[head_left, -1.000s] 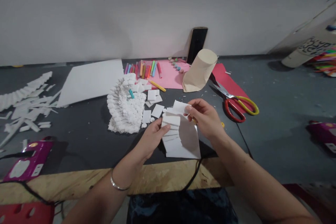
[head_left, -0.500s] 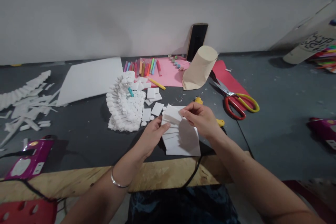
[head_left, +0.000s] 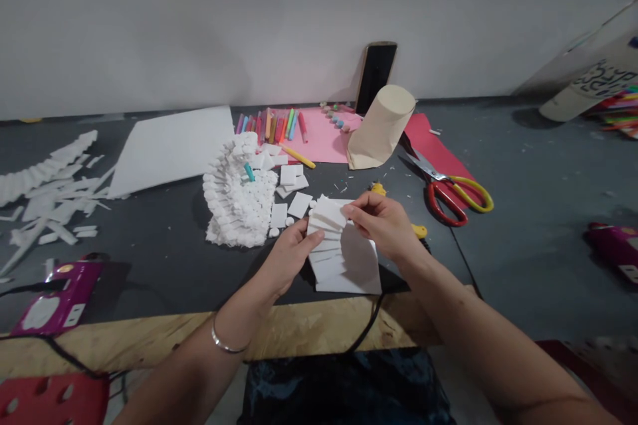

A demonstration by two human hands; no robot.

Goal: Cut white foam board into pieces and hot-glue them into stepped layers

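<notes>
On the dark table before me lies a white foam sheet [head_left: 366, 269] with several overlapping white foam pieces layered down its left side. My left hand [head_left: 289, 255] is closed on the left edge of this layered sheet, thumb on top. Between the thumb and fingertips of my right hand [head_left: 381, 222] is the right end of a small white foam piece [head_left: 329, 214], at the top of the stack. Loose white squares [head_left: 300, 205] and small round bits lie just beyond my left hand. Beside them stands a bumpy white foam model [head_left: 239, 199] with a teal piece in it.
Scissors [head_left: 438, 179] with red and yellow handles lie at right, near a beige cylinder [head_left: 383, 126] and a leaning phone [head_left: 376, 73]. Markers [head_left: 276, 126] rest on pink paper. Foam scraps [head_left: 60, 206] and a purple device [head_left: 60, 299] are at left. A black cable [head_left: 369, 325] crosses the table edge.
The view has shifted very slightly. Both hands keep their hold, with the right fingertips still at the end of the small foam piece.
</notes>
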